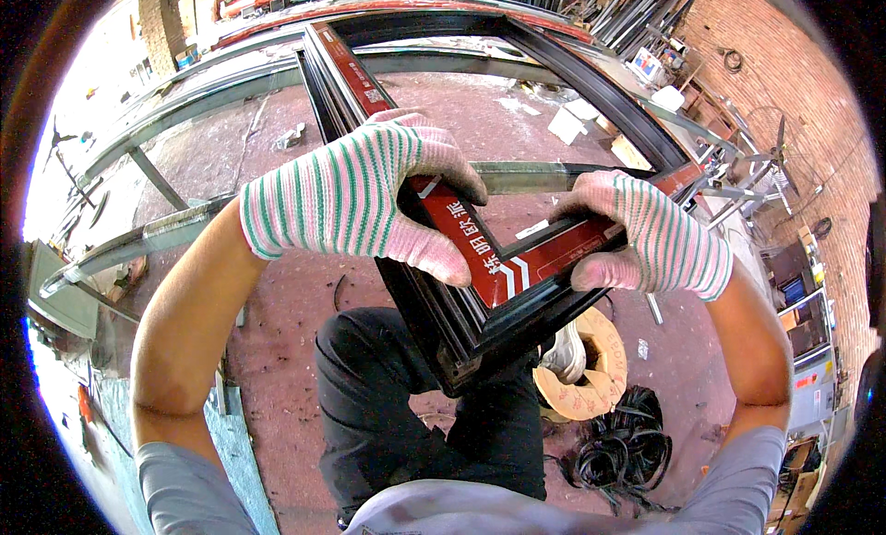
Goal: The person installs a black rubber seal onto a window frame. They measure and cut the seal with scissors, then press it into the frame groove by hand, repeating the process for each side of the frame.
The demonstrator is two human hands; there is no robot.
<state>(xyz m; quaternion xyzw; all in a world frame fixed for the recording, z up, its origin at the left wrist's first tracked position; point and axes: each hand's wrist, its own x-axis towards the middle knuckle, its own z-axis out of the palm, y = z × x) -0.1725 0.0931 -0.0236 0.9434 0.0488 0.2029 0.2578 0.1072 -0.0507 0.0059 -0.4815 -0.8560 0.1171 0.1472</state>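
Observation:
A black rectangular window frame (600,92) with red protective film (494,281) on its face spans the view, its near corner above my lap. My left hand (369,189), in a striped pink, green and white glove, wraps round the left bar just up from that corner, thumb on the red film. On the near bar, right of the corner, my gloved right hand (646,235) grips with the thumb on the near side and the fingers over the far edge. The far end of the window frame lies over metal rails.
Metal rack rails (526,177) run crosswise under the window frame. By my feet are a tan cardboard ring (604,369) and a heap of black strips (628,447). A fan (780,152) stands right, near a brick wall (803,55). Long profiles (637,23) lean at the back right.

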